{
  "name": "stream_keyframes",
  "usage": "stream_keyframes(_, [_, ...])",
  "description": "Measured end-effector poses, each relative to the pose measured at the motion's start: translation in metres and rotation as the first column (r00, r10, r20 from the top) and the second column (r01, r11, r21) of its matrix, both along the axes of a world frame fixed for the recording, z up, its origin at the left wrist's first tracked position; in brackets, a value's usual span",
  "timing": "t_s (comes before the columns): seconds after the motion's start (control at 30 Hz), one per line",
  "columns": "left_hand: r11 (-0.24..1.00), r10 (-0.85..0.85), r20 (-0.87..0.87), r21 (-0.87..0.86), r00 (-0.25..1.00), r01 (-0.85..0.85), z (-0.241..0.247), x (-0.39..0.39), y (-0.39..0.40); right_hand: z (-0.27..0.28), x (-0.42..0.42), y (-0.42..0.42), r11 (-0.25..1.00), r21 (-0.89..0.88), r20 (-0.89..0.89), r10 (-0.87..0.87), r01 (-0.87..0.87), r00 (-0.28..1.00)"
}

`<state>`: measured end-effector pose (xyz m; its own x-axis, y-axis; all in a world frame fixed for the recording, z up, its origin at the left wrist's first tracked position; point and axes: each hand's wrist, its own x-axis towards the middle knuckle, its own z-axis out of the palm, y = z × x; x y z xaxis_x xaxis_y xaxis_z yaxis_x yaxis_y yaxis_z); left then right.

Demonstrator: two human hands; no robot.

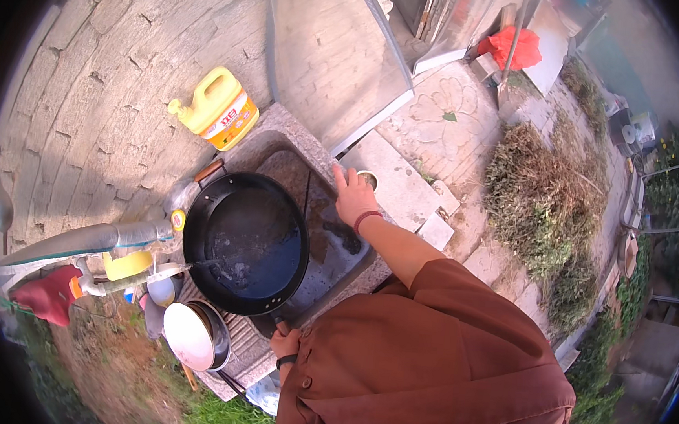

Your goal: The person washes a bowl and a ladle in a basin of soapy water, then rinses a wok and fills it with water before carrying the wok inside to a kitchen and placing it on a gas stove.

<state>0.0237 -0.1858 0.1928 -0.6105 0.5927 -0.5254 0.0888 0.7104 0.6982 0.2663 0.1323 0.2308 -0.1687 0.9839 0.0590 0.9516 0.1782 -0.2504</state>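
My left hand [286, 344], with a black band at the wrist, grips the handle [281, 325] of a large black wok [247, 244]. The wok rests over a stone sink [298, 123] and has water in it. Water runs into the wok from a tap [179, 269] at its left side. A wooden helper handle [208, 171] sticks out on the far side. My right hand [354, 198], with a red bracelet, is at the sink's right rim, fingers apart. Beside its fingertips is a small white-rimmed bowl [368, 180], partly hidden by them.
A yellow detergent jug [219, 112] stands behind the sink by the brick wall [119, 66]. Stacked bowls [192, 337] sit on the ribbed drainboard [247, 347]. A wrapped pipe [101, 237] and yellow sponge [128, 265] are at left. Dry plants [541, 202] lie right.
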Motion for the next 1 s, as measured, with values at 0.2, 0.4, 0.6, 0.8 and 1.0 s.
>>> stream_keyframes(0.2, [0.997, 0.067, 0.085, 0.021, 0.994, -0.069, 0.021, 0.012, 0.012, 0.004, 0.001, 0.002, 0.999, -0.029, -0.018, 0.016, -0.016, 1.000])
stream_keyframes(0.4, [0.995, 0.090, 0.101, -0.042, 0.991, -0.087, 0.044, 0.022, 0.019, 0.000, -0.002, 0.003, 0.999, -0.022, 0.031, 0.038, -0.037, 0.999])
stream_keyframes(0.6, [0.989, 0.121, 0.168, -0.107, 0.978, -0.104, 0.048, 0.020, 0.021, 0.004, -0.005, 0.001, 0.997, -0.053, -0.019, 0.062, -0.063, 0.998])
stream_keyframes(0.8, [0.984, 0.119, 0.113, -0.144, 0.986, -0.102, 0.059, 0.024, 0.022, 0.002, -0.009, -0.001, 0.997, -0.023, -0.011, 0.078, -0.078, 0.997])
stream_keyframes(1.0, [0.987, 0.086, 0.081, -0.143, 0.993, -0.074, 0.051, 0.023, 0.021, 0.004, -0.008, -0.001, 0.997, -0.020, 0.005, 0.077, -0.077, 0.997])
